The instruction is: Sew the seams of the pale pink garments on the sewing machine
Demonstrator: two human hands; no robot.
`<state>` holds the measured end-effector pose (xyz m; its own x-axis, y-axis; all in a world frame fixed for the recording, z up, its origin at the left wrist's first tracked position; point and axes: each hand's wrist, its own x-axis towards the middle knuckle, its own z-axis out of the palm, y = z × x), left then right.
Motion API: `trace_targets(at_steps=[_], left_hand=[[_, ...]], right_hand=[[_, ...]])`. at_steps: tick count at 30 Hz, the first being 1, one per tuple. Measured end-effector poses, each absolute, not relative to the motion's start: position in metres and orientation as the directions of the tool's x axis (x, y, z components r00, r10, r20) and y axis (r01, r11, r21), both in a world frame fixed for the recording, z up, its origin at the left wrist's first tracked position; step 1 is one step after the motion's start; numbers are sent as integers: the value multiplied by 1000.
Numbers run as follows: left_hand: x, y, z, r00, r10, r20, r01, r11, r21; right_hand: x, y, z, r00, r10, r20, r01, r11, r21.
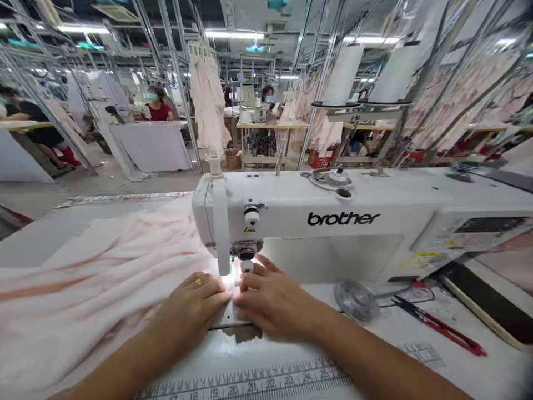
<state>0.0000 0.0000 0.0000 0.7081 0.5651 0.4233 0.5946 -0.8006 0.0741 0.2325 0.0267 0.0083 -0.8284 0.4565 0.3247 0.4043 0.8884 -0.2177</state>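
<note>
A white sewing machine (287,194) lettered "brother" spans the table, its needle area brightly lit. My left hand (194,303), with a ring on one finger, is closed at the edge of a pale pink fabric (125,272), fingertips just left of the needle. Close by on the right, my right hand (278,300) has curled fingers beside the presser foot. What its fingertips pinch is lost in the glare and behind the fingers. The fabric spreads in loose folds over the left of the table.
Red-handled thread snips (441,325) lie at the right, near a clear round object (356,300) and a dark phone-like slab (489,303). A printed ruler (266,383) runs along the front edge. Two white thread cones (343,75) stand behind the machine. Other people sit at distant tables.
</note>
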Motion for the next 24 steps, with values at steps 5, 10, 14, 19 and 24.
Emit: trace_targets(at_steps=[5,10,14,19,24], left_hand=[[-2,1,-2,734,594,331,600,-794,95],[-4,-1,1,726,625,286,609,-778,155],[-7,-2,3,702,655,280,637,-753,167],[-14,-2,-9,668,667,330,664,-734,141],[-18,1,-22,640,712,289,713,-690,120]], right_hand=[[233,25,5,-790,479,383,402,876,-268],[230,22,4,-819,483,309,393,865,-312],[229,22,4,-823,491,286,425,866,-263],[227,21,5,-832,477,283,444,879,-176],[225,18,5,-807,540,238,506,841,-193]])
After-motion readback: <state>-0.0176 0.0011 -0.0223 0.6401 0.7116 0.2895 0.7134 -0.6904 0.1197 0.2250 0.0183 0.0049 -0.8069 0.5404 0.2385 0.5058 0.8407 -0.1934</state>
